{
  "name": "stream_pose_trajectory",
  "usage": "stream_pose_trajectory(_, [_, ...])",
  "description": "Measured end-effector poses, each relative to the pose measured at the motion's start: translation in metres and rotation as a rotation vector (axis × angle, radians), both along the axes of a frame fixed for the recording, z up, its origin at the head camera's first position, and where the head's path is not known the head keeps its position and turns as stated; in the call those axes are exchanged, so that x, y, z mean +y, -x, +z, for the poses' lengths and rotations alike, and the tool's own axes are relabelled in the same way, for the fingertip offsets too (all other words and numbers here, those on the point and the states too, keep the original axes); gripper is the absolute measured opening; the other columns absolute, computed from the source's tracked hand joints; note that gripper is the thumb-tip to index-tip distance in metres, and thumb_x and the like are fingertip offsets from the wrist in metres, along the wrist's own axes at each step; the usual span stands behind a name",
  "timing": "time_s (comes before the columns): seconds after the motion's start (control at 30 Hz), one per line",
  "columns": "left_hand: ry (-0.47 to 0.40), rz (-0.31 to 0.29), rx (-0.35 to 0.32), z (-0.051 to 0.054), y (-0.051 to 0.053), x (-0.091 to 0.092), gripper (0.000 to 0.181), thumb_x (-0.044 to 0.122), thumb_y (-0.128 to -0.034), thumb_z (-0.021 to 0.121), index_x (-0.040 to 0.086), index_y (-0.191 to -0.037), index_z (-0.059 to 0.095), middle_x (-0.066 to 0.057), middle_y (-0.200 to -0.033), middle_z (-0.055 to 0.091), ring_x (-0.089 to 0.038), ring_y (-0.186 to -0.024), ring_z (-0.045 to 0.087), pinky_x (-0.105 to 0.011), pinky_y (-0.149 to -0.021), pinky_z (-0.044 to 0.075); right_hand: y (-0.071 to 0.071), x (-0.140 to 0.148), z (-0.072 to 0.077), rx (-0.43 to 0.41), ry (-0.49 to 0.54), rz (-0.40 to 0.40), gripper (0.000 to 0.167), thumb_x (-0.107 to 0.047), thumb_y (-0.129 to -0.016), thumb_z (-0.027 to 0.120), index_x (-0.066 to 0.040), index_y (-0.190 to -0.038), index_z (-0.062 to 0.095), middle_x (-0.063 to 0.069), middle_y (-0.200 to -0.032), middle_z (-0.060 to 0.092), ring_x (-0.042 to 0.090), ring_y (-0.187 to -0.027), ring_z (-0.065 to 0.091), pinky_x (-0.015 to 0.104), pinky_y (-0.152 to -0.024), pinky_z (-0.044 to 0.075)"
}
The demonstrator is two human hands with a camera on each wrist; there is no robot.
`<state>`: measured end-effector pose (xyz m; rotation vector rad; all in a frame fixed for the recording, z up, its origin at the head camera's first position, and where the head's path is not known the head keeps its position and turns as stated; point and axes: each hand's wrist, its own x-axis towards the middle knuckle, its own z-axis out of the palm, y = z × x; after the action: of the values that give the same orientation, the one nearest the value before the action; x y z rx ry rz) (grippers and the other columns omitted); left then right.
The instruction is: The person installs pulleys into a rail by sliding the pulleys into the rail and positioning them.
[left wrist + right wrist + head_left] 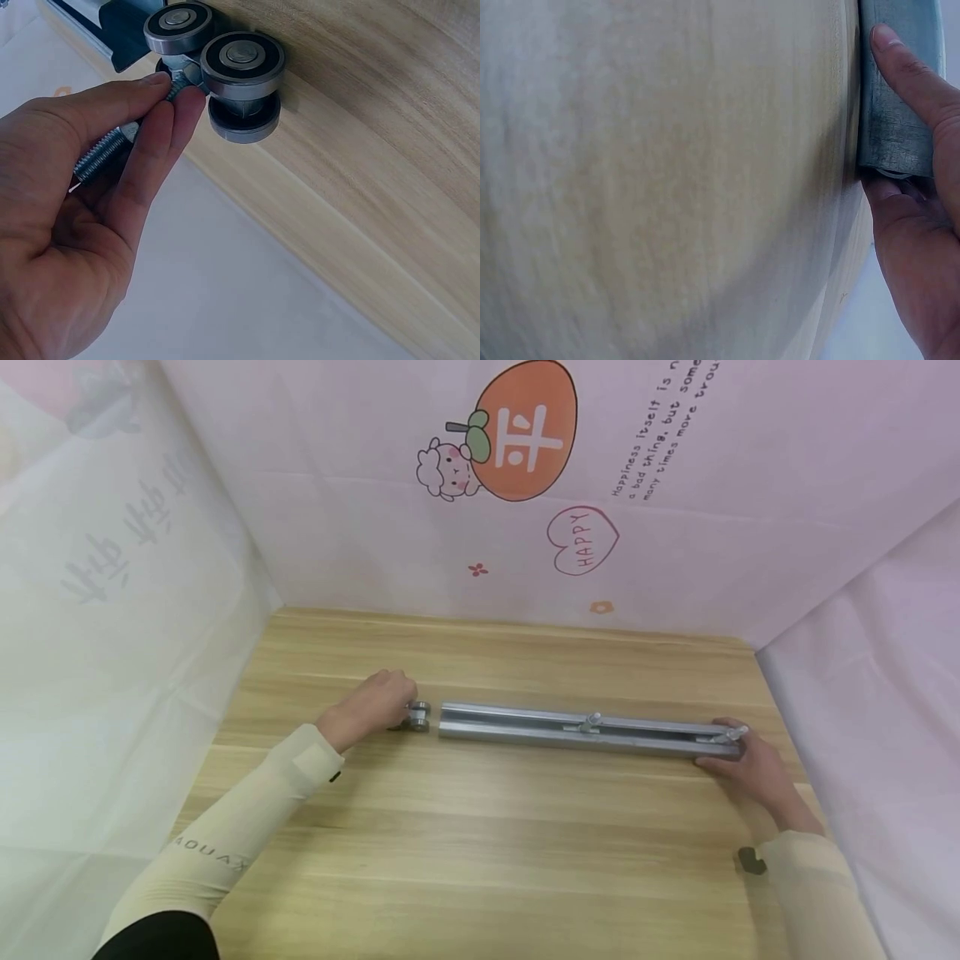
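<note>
A long slotted metal track (pixel 517 734) lies across the wooden table in the head view. Just off its left end, my left hand (pixel 372 703) pinches the threaded bolt (pixel 103 156) of a roller trolley (pixel 243 63). Its bearing wheels sit beside the track's open end (pixel 129 34), apart from it in the head view. My right hand (pixel 759 770) grips the track's right end, the thumb (pixel 911 69) along its side and fingers at the end face. Two bolts stand up from the slot, a middle bolt (pixel 592 722) and a right bolt (pixel 729 736).
The wooden table (pixel 487 835) runs up to a printed cloth wall (pixel 360 543) at the back. A white cloth (pixel 112 677) hangs on the left and another cloth (pixel 885 693) on the right, close to the right forearm.
</note>
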<state>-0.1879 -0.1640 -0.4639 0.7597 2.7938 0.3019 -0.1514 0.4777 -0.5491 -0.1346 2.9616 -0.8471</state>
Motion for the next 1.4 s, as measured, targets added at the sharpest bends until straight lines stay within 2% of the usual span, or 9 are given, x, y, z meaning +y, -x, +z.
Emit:
stream_pose_trajectory(0.43, [-0.005, -0.006, 0.015, -0.004, 0.001, 0.004, 0.034, -0.005, -0.0976, 0.064, 0.012, -0.068, 0.063, 0.0, -0.062, 0.057, -0.011, -0.054, 0.047, -0.022, -0.05, 0.04, 0.0, 0.002, -0.003, 0.007, 0.01, -0.004, 0.083, -0.03, -0.085, 0.091, -0.002, -0.151, 0.048, 0.042, -0.127, 0.06, 0.062, -0.113, 0.057, 0.074, -0.091, 0.044])
stream_pose_trajectory(0.8, [-0.019, -0.012, 0.03, -0.006, 0.0, 0.01, 0.036, -0.006, -0.0972, 0.063, 0.012, -0.066, 0.06, 0.001, -0.059, 0.053, -0.01, -0.052, 0.043, -0.021, -0.049, 0.037, -0.002, 0.003, -0.004, 0.015, 0.031, -0.009, 0.082, -0.028, -0.085, 0.091, -0.001, -0.149, 0.049, 0.041, -0.128, 0.06, 0.061, -0.114, 0.057, 0.074, -0.092, 0.043])
stream_pose_trajectory(1.2, [-0.02, -0.011, 0.007, -0.004, -0.003, 0.014, 0.03, -0.002, -0.0974, 0.066, 0.011, -0.07, 0.066, 0.002, -0.061, 0.057, -0.009, -0.052, 0.046, -0.021, -0.05, 0.039, -0.002, 0.002, -0.004, 0.006, 0.029, -0.009, 0.082, -0.029, -0.086, 0.091, -0.002, -0.151, 0.048, 0.04, -0.13, 0.059, 0.062, -0.115, 0.056, 0.075, -0.092, 0.043])
stream_pose_trajectory(1.4, [-0.03, -0.017, -0.005, -0.005, -0.002, 0.018, 0.03, -0.001, -0.0959, 0.069, 0.012, -0.069, 0.064, 0.002, -0.06, 0.056, -0.009, -0.053, 0.044, -0.021, -0.05, 0.039, -0.001, -0.001, -0.001, 0.01, 0.021, -0.007, 0.082, -0.028, -0.085, 0.091, -0.003, -0.151, 0.048, 0.04, -0.128, 0.06, 0.061, -0.114, 0.056, 0.074, -0.092, 0.043])
